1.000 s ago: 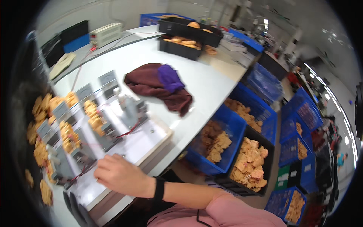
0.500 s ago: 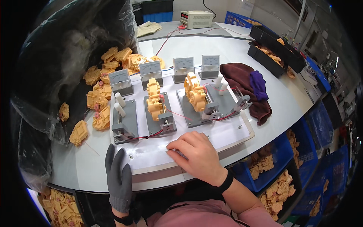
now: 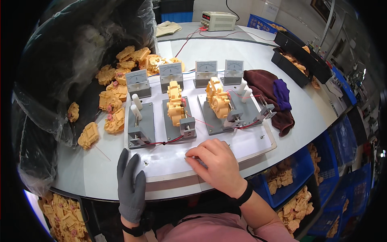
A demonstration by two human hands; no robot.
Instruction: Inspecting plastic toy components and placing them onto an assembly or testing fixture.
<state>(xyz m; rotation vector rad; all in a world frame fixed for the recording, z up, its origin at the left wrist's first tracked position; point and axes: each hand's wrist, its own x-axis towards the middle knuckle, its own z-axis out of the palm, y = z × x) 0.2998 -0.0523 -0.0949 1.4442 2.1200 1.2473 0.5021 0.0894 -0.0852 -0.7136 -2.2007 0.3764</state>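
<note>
My left hand (image 3: 132, 187), in a grey glove, lies with fingers apart at the front left corner of a white board (image 3: 169, 167). My bare right hand (image 3: 217, 161) rests on the board's front part. Its thumb and index finger nearly meet around a tiny spot that I cannot make out. Beyond the hands, grey test fixtures stand on the board. Two of them hold yellow plastic gearbox-like parts, the middle-left one (image 3: 175, 105) and the middle-right one (image 3: 218, 99). White pegs (image 3: 136, 107) stand up from the left fixture. Neither hand touches the yellow parts.
Several analog meters (image 3: 171, 72) line the board's back. A pile of yellow parts (image 3: 115, 94) lies left, beside clear plastic sheeting. A brown cloth (image 3: 264, 92) lies right. Behind stand a power supply (image 3: 219, 21) and black trays (image 3: 292, 66); blue bins (image 3: 288, 179) sit below the right edge.
The whole view has shifted, so the board and fixtures appear a little farther right. Both hands keep nearly the same pose, and the yellow parts stay in their fixtures.
</note>
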